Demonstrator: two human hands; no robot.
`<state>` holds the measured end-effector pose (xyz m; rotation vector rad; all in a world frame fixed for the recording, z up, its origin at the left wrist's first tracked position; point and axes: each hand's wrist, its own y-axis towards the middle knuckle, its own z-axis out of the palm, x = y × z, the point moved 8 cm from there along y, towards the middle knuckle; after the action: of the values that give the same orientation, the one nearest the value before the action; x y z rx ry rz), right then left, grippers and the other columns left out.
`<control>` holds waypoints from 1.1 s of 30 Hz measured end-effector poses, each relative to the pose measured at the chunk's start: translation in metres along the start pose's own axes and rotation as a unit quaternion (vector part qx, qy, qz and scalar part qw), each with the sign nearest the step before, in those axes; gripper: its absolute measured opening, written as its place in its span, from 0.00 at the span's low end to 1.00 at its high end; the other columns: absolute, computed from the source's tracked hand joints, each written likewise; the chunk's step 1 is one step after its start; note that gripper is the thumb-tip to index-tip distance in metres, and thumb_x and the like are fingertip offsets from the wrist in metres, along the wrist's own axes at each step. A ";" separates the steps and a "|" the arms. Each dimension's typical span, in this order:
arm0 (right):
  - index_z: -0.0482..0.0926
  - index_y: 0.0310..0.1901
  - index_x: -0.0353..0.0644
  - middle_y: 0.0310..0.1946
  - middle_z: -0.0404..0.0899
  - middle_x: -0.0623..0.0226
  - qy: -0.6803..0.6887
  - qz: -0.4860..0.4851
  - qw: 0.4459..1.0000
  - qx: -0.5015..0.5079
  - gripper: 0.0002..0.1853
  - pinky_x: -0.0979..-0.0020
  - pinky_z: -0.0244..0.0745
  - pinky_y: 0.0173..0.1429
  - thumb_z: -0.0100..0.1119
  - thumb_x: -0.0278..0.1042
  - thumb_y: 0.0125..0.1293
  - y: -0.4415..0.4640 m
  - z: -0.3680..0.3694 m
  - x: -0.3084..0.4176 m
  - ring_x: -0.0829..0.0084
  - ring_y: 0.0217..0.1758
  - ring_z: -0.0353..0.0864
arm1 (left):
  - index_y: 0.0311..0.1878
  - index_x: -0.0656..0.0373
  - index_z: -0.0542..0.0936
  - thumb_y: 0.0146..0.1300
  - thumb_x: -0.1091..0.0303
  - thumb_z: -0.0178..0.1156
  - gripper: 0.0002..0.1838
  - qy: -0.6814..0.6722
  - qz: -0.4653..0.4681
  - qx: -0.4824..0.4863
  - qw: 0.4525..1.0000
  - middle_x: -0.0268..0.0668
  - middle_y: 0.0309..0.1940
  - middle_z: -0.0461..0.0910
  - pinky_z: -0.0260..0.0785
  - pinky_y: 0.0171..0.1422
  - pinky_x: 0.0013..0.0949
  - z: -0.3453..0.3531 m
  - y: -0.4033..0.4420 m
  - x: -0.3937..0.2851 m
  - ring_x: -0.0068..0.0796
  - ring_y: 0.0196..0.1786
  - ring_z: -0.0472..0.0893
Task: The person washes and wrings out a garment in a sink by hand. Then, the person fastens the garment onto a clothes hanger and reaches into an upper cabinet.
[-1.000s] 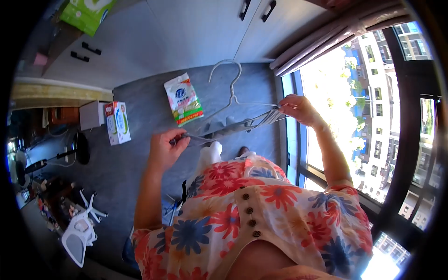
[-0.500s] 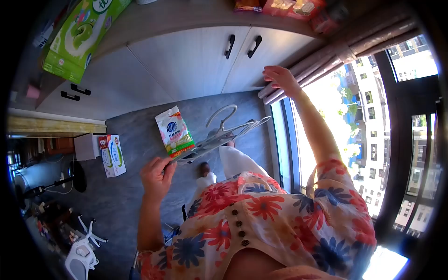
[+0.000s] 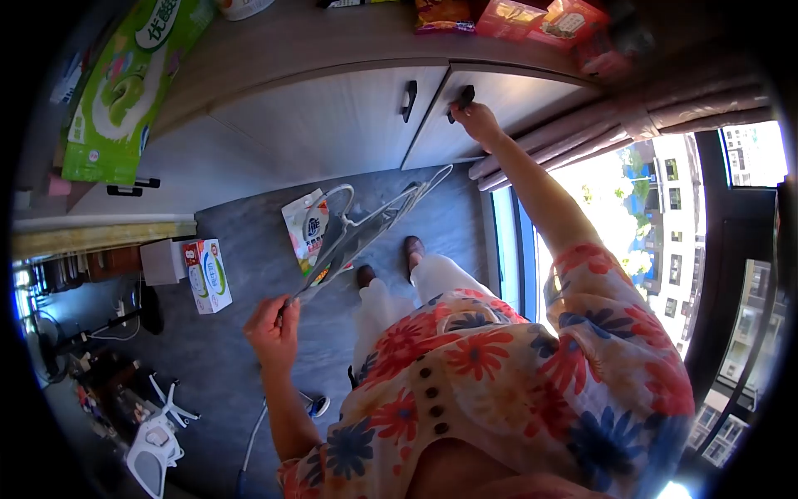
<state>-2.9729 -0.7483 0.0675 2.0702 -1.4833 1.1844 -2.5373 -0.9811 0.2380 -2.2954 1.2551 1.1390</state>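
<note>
My left hand [image 3: 274, 334] is closed round one end of several light grey clothes hangers [image 3: 374, 223], bunched together and held out over the floor. The top hanger's hook points toward the cabinet. My right hand [image 3: 477, 121] reaches up to the right-hand cabinet door [image 3: 507, 100], its fingers closed on the black door handle [image 3: 462, 98]. That door's edge seems slightly proud of the neighbouring door [image 3: 332, 125], which has its own black handle [image 3: 408, 100]. A white and green printed packet [image 3: 301, 226] is partly hidden behind the hangers.
On the cabinet top [image 3: 332, 37] stand a green carton [image 3: 125, 100] at left and red snack packs [image 3: 532, 21] at right. A white box [image 3: 208, 279] and a white chair [image 3: 154, 449] are on the floor at left. Curtain [image 3: 632, 125] and window lie to the right.
My right hand has moved up and left from the air onto the door handle. My left hand has lowered slightly, and the hangers now tilt more steeply and cover more of the packet.
</note>
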 end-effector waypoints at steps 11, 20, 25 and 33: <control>0.78 0.42 0.38 0.40 0.79 0.56 -0.048 0.148 0.986 -0.063 0.17 0.65 0.71 0.45 0.57 0.44 0.59 -0.185 -0.037 -0.140 0.62 0.44 0.77 | 0.32 0.67 0.77 0.53 0.78 0.61 0.04 -0.010 0.107 0.064 0.992 0.35 0.20 0.71 0.59 0.22 0.22 -0.021 0.056 0.007 0.20 0.19 0.68; 0.75 0.46 0.33 0.42 0.76 0.58 0.030 0.248 0.960 -0.131 0.20 0.63 0.69 0.49 0.59 0.41 0.59 -0.259 -0.080 -0.110 0.63 0.48 0.73 | 0.32 0.66 0.78 0.52 0.77 0.62 0.04 -0.009 0.097 0.107 0.990 0.35 0.21 0.73 0.61 0.23 0.23 -0.018 0.064 0.018 0.21 0.20 0.71; 0.70 0.51 0.40 0.50 0.69 0.62 0.179 0.296 0.931 -0.117 0.19 0.63 0.71 0.50 0.57 0.39 0.60 -0.310 -0.126 -0.191 0.65 0.53 0.69 | 0.31 0.64 0.78 0.50 0.77 0.63 0.05 -0.003 0.090 0.097 0.991 0.37 0.20 0.74 0.63 0.23 0.25 -0.025 0.056 0.028 0.25 0.20 0.73; 0.66 0.51 0.47 0.46 0.70 0.64 0.227 0.536 0.770 -0.261 0.15 0.52 0.64 0.46 0.46 0.34 0.62 -0.401 -0.144 -0.299 0.57 0.49 0.72 | 0.29 0.62 0.78 0.48 0.75 0.64 0.05 -0.003 0.094 0.099 0.991 0.37 0.20 0.74 0.65 0.24 0.29 -0.021 0.048 0.035 0.32 0.21 0.74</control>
<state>-2.7095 -0.3049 -0.0017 0.3965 -2.3927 1.2170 -2.5545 -1.0415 0.2306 -2.0651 1.5347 1.0259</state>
